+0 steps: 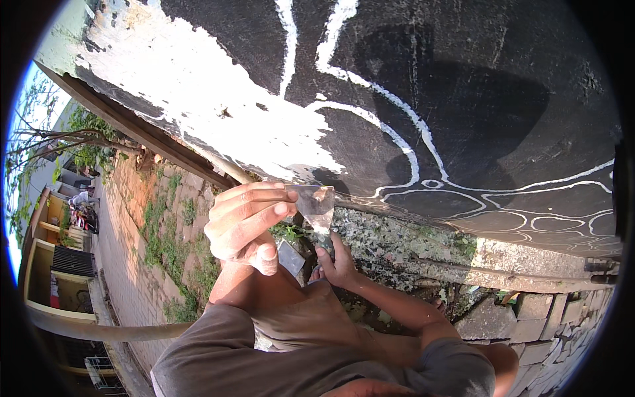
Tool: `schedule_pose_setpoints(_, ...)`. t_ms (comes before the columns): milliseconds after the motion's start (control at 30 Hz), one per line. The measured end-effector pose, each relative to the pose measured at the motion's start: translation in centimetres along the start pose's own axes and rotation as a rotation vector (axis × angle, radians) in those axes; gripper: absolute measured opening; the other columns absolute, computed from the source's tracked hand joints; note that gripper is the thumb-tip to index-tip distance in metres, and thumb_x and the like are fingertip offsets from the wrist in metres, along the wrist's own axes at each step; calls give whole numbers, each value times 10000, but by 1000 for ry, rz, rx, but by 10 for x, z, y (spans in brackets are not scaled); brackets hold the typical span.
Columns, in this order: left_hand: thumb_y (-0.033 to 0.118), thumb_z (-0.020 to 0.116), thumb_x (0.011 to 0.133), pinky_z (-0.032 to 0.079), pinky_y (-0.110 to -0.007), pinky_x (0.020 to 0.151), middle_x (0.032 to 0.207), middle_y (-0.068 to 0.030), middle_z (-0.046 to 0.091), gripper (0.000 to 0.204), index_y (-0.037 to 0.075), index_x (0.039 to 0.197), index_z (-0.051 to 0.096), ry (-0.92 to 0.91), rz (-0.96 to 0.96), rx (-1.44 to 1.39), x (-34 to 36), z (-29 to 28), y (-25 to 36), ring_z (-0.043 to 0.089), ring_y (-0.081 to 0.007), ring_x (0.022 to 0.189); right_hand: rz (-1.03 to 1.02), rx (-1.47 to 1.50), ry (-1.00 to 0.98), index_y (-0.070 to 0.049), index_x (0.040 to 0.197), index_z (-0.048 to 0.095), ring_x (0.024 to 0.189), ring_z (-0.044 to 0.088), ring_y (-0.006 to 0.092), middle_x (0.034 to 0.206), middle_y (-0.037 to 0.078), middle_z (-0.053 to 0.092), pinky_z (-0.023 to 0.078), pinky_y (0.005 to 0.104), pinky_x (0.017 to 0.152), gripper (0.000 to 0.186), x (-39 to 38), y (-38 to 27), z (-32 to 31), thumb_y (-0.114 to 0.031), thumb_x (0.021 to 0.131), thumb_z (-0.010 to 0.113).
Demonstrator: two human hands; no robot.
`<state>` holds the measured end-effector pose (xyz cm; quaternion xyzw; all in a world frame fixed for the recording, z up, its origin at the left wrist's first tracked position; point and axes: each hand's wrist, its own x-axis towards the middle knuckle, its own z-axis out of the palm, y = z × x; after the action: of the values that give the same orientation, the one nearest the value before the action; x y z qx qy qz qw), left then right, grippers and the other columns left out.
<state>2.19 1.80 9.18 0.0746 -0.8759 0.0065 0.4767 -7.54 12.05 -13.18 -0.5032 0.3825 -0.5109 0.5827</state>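
In my right hand (337, 261) is a putty knife, its handle gripped low and its wide, flat metal blade (317, 206) pointing up toward the wall. Pale smears mark the blade. My left hand (248, 225) is raised beside it, fingertips at the blade's left edge, the thumb apart from the fingers; whether the fingertips press on the metal is hard to tell. Just beyond both hands stands a black-painted wall (476, 132) with white curving outlines. A ragged white patch (218, 99) covers its left part.
Below the painted surface runs a rough, mossy masonry base (390, 248). Stacked stone slabs (536, 308) lie at the right. On the left are a paved path (122, 231) with grass strips, a pole (112, 329), and buildings with a parked motorcycle (84, 217). My shadow falls on the wall.
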Motion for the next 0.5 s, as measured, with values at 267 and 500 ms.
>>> schedule_pose_setpoints(267,373,515,930,587,-471,764,750,-139,682,428,-29,961,657,-201,69,21,-17,3,-16,712,-336,823,-394,70,20,96,1415,294,1118,596,346,1216,280,563,446,398,956,585,38,-35,3,-199,965,525)
schedule_pose_setpoints(500,294,584,892,324,-524,1122,1294,-106,596,330,151,1186,628,-470,229,3,-73,6,-46,492,-332,1282,-323,7,130,113,1421,258,1112,574,282,1251,239,540,447,375,948,562,-1,-15,-21,-164,984,479)
